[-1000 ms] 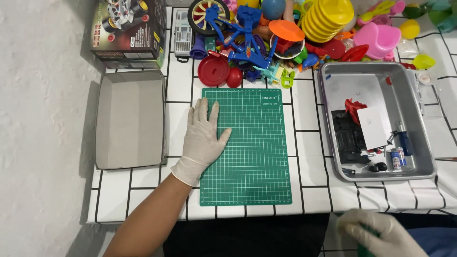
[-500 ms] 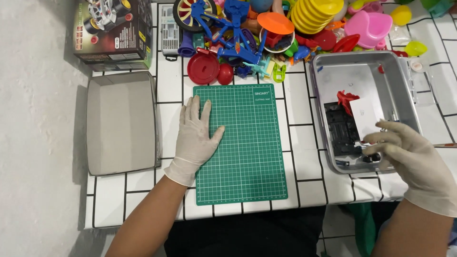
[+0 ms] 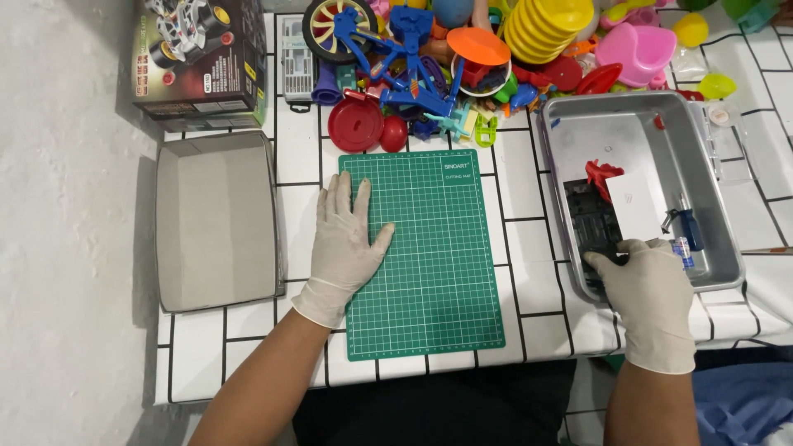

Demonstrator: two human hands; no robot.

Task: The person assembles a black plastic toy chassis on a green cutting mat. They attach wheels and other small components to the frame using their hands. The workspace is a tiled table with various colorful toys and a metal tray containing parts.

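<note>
- The gloved right hand (image 3: 651, 289) reaches into the near end of the metal tray (image 3: 636, 124), fingers closed on a black toy chassis (image 3: 593, 221).
- The gloved left hand (image 3: 343, 244) lies flat, fingers spread, on the green cutting mat (image 3: 438, 264).
- Colourful plastic toys (image 3: 462, 58) crowd the table's (image 3: 529, 248) far edge.

A matt green rubbery cutting mat (image 3: 425, 248) with a fine printed grid lies on the glossy white tiled tabletop (image 3: 529, 231). Left of the mat sits a dull grey matt tray (image 3: 216, 219), smooth-faced. Right of the mat, a shiny brushed-metal tray (image 3: 628, 132) holds a matt black plastic part (image 3: 593, 219) and a white paper card (image 3: 636, 202). Both hands, left (image 3: 343, 244) and right (image 3: 648, 293), wear thin, slightly wrinkled white latex gloves. Beyond the mat, glossy coloured plastic toys (image 3: 462, 58) pile up beside a printed cardboard box (image 3: 202, 54).
</note>
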